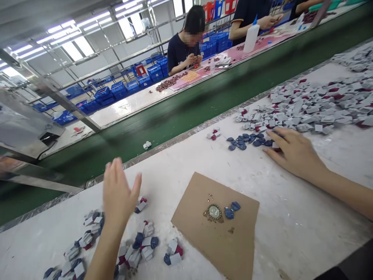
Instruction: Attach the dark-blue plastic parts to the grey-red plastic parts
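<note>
My left hand (119,194) hangs over the left of the white table, fingers stretched out, holding nothing. Below and around that forearm lie clusters of grey, blue and dark red pieces (141,247). At the right, my right hand (287,151) has its thumb and fingers apart at the end of a row of small dark blue pieces (241,140); a small light piece shows by its fingertips. A brown cardboard sheet (192,206) between the hands bears a round glassy disc with a beaded rim (215,212) and blue pieces (232,210) beside it.
A large pile of grey and dark red pieces (314,105) covers the back right. Beyond the table edge runs a green conveyor belt (186,120) with a small white cluster (147,145). Across it, people work at a pink-covered bench, where a white bottle (251,38) stands.
</note>
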`<state>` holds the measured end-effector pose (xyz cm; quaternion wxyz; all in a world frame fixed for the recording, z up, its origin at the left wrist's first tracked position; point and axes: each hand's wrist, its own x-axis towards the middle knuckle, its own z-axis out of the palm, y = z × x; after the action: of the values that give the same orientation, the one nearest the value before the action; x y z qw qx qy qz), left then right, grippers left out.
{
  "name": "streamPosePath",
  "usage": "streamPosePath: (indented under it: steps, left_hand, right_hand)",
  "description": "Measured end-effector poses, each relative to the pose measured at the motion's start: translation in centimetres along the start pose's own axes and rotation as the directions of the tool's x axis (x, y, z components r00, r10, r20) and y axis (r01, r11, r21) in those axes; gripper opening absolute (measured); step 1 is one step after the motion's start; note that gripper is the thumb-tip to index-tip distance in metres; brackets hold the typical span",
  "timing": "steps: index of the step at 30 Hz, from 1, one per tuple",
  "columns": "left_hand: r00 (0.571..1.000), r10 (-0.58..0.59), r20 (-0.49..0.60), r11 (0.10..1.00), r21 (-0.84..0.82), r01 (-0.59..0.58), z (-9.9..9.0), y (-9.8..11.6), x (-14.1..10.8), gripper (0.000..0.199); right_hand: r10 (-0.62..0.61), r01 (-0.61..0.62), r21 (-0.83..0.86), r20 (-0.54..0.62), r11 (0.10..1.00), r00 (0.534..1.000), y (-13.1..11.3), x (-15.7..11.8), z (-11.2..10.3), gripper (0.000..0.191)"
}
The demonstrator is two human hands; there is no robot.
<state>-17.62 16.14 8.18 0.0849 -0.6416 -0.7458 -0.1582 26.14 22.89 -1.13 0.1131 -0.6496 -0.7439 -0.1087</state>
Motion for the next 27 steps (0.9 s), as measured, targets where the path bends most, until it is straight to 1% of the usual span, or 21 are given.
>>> streamPosePath:
  steps: [1, 2, 3, 4, 5, 7, 8, 10, 12, 13, 14, 16, 18, 19, 20, 21, 22, 23, 24, 25, 27]
  left_hand:
    - [0.999, -0.004, 0.053, 1.0, -0.03, 0.006, 1.1, 0.1, 3.2, 0.069]
    - [0.992, -0.033, 0.124, 0.997, -0.062, 0.041, 2.5, 0.2, 6.2, 0.069]
    - [0.985, -0.062, 0.164, 0.994, -0.079, 0.076, 4.0, 0.1, 8.7, 0.068]
    - [0.977, -0.093, 0.193, 0.989, -0.096, 0.114, 5.5, 0.0, 10.8, 0.064]
    - [0.969, -0.126, 0.214, 0.982, -0.112, 0.153, 6.8, -0.1, 12.4, 0.058]
    - [0.958, -0.185, 0.217, 0.964, -0.149, 0.22, 8.4, -0.5, 14.1, 0.04]
    - [0.956, -0.21, 0.207, 0.953, -0.177, 0.247, 8.7, -0.6, 14.3, 0.034]
    - [0.952, -0.251, 0.177, 0.921, -0.259, 0.291, 8.4, -0.5, 13.6, 0.029]
    - [0.942, -0.29, 0.169, 0.866, -0.372, 0.333, 7.1, -0.1, 11.9, 0.028]
    - [0.935, -0.305, 0.182, 0.826, -0.437, 0.355, 6.2, 0.3, 10.7, 0.027]
    - [0.926, -0.314, 0.209, 0.778, -0.503, 0.377, 5.1, 0.7, 9.2, 0.026]
    - [0.909, -0.302, 0.287, 0.671, -0.614, 0.417, 2.9, 1.8, 5.6, 0.023]
    - [0.879, -0.271, 0.392, 0.534, -0.699, 0.476, 0.8, 2.9, 1.4, 0.024]
    - [0.852, -0.255, 0.458, 0.428, -0.737, 0.524, -0.2, 3.5, -0.8, 0.026]
    - [0.804, -0.236, 0.546, 0.25, -0.766, 0.593, -0.9, 4.0, -3.0, 0.028]
    - [0.757, -0.213, 0.618, 0.093, -0.759, 0.645, -1.5, 4.6, -5.1, 0.029]
    - [0.717, -0.201, 0.668, -0.034, -0.736, 0.676, -1.9, 5.2, -7.1, 0.032]
    - [0.682, -0.193, 0.705, -0.132, -0.708, 0.694, -2.1, 5.8, -8.9, 0.035]
    - [0.665, -0.2, 0.719, -0.18, -0.695, 0.696, -2.1, 6.3, -10.6, 0.038]
    - [0.661, -0.216, 0.718, -0.205, -0.696, 0.688, -1.9, 6.9, -12.0, 0.04]
    - [0.676, -0.251, 0.693, -0.229, -0.721, 0.654, -1.3, 7.9, -14.4, 0.039]
  right_hand:
    - [0.034, -0.035, -0.034, -0.047, 0.999, 0.998, -0.2, -0.3, -0.3, 0.058]
    - [0.057, -0.063, -0.064, -0.084, 0.996, 0.995, -0.2, -0.7, -0.6, 0.06]
    - [0.068, -0.076, -0.079, -0.106, 0.994, 0.992, 0.0, -1.1, -0.7, 0.059]
    - [0.064, -0.072, -0.072, -0.113, 0.995, 0.992, 0.4, -1.6, -0.8, 0.055]
    - [0.047, -0.052, -0.042, -0.105, 0.998, 0.993, 0.8, -2.0, -0.7, 0.05]
    - [0.013, -0.01, 0.04, -0.084, 0.999, 0.996, 1.8, -2.9, -0.5, 0.041]
    - [0.011, -0.005, 0.072, -0.079, 0.997, 0.997, 2.3, -3.1, -0.4, 0.039]
    - [0.03, -0.026, 0.092, -0.047, 0.995, 0.998, 2.7, -3.3, -0.5, 0.036]
    - [0.06, -0.06, 0.069, -0.003, 0.996, 0.998, 2.7, -2.9, -0.8, 0.036]
    - [0.066, -0.066, 0.054, 0.016, 0.996, 0.998, 2.6, -2.6, -1.1, 0.037]
    - [0.058, -0.059, 0.041, 0.022, 0.997, 0.998, 2.4, -2.2, -1.4, 0.039]
    - [0.021, -0.02, 0.03, -0.022, 0.999, 1.0, 1.9, -1.3, -2.0, 0.044]
    - [-0.027, 0.029, 0.036, -0.075, 0.999, 0.997, 1.3, -0.4, -2.6, 0.047]
    - [-0.05, 0.052, 0.044, -0.061, 0.998, 0.997, 0.9, 0.1, -2.8, 0.048]
    - [-0.075, 0.076, 0.053, -0.007, 0.996, 0.997, 0.6, 0.6, -3.0, 0.048]
    - [-0.102, 0.097, 0.06, 0.07, 0.993, 0.992, 0.2, 1.2, -3.0, 0.046]
    - [-0.127, 0.118, 0.065, 0.155, 0.991, 0.98, -0.2, 1.9, -3.0, 0.044]
    - [-0.147, 0.135, 0.066, 0.232, 0.989, 0.962, -0.5, 2.5, -2.9, 0.042]
    - [-0.157, 0.145, 0.063, 0.287, 0.987, 0.945, -0.8, 3.2, -2.8, 0.039]
    - [-0.158, 0.149, 0.055, 0.324, 0.987, 0.933, -1.0, 3.8, -2.7, 0.036]
    - [-0.148, 0.147, 0.031, 0.37, 0.989, 0.917, -1.4, 4.9, -2.5, 0.032]
